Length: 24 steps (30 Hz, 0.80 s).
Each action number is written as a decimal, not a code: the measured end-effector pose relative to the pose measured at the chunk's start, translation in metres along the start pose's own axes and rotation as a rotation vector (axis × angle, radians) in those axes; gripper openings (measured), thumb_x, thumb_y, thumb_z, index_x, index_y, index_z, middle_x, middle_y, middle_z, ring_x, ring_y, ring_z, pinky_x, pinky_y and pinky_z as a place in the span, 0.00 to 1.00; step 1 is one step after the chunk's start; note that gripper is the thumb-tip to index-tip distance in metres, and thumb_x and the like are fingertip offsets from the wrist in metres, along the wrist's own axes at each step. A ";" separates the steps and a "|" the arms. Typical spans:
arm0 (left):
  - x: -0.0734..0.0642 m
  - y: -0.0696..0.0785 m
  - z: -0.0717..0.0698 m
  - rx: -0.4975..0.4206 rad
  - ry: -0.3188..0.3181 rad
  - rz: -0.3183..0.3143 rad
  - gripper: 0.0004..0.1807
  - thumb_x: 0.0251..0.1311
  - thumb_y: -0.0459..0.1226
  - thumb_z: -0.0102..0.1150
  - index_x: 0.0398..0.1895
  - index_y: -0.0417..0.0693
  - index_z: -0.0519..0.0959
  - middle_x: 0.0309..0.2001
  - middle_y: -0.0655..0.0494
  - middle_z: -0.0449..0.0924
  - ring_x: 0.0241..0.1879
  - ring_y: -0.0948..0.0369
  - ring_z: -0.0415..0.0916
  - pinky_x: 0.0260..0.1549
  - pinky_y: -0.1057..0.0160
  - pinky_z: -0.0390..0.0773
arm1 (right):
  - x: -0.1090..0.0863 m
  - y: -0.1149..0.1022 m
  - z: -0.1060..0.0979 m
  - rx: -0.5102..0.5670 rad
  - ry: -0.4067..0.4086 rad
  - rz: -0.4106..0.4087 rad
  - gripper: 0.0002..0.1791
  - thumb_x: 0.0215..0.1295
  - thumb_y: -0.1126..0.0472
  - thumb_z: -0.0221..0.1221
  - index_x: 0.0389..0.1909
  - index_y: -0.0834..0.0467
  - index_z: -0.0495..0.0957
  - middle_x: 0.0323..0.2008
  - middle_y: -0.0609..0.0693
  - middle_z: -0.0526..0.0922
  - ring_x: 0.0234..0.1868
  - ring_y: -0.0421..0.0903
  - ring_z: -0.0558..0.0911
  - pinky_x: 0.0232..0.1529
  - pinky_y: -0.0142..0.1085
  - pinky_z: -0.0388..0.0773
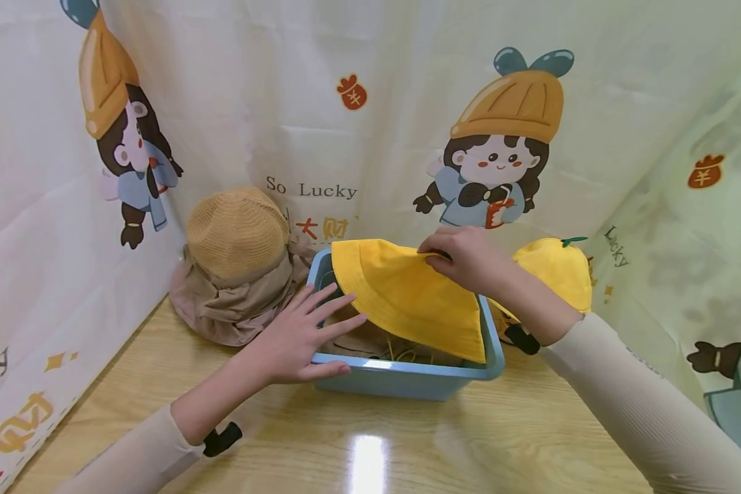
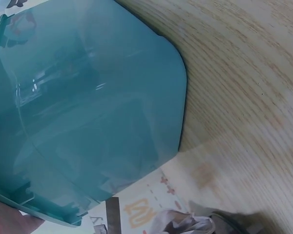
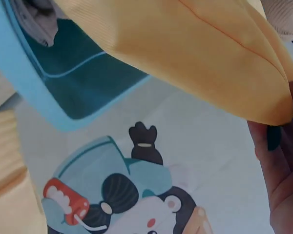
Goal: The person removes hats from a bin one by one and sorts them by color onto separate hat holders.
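A yellow bucket hat is held over the blue plastic bin, brim toward me. My right hand pinches it at the top of the crown. In the right wrist view, a small dark green leaf sticks out beside the thumb of that hand. Splayed and mostly straight, the fingers of my left hand reach over the bin's near left corner, thumb along the front rim. Brownish cloth lies inside the bin, partly hidden by the hat. The left wrist view looks along the bin's wall.
Left of the bin, a tan knitted hat sits on a taupe fabric hat. Another yellow hat with a green leaf stands at the right, behind my forearm. A printed cloth hangs behind the wooden tabletop.
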State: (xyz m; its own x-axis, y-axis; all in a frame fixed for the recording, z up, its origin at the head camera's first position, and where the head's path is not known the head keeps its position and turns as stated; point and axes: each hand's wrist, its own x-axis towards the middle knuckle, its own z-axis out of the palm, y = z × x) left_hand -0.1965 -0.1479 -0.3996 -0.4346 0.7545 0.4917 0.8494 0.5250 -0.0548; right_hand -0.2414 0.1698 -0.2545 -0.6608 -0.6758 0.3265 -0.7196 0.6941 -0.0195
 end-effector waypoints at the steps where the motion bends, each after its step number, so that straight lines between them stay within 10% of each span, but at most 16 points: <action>1: -0.001 -0.001 -0.001 -0.003 -0.001 -0.002 0.39 0.65 0.71 0.39 0.75 0.68 0.63 0.75 0.50 0.62 0.75 0.44 0.54 0.67 0.32 0.55 | 0.000 0.000 -0.002 0.000 0.020 -0.003 0.08 0.63 0.66 0.67 0.42 0.57 0.87 0.38 0.48 0.87 0.34 0.44 0.83 0.36 0.37 0.81; 14: -0.001 -0.001 0.005 -0.018 -0.002 0.002 0.39 0.65 0.71 0.41 0.76 0.70 0.61 0.77 0.54 0.56 0.76 0.45 0.53 0.67 0.31 0.54 | -0.014 0.000 -0.039 -0.084 0.243 -0.097 0.09 0.59 0.69 0.68 0.39 0.55 0.87 0.37 0.47 0.88 0.35 0.46 0.86 0.36 0.43 0.83; 24: 0.001 -0.003 0.005 -0.011 0.027 0.014 0.38 0.65 0.71 0.38 0.75 0.70 0.63 0.75 0.52 0.61 0.75 0.45 0.54 0.67 0.31 0.55 | -0.031 0.001 -0.053 -0.179 0.471 -0.268 0.11 0.55 0.74 0.68 0.38 0.60 0.87 0.42 0.53 0.89 0.50 0.56 0.83 0.59 0.43 0.76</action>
State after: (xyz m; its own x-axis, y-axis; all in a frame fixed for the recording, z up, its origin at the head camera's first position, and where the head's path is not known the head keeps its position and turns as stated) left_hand -0.2013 -0.1462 -0.4034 -0.4144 0.7510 0.5140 0.8588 0.5096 -0.0523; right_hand -0.2102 0.2048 -0.2151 -0.2648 -0.6790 0.6847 -0.7745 0.5727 0.2684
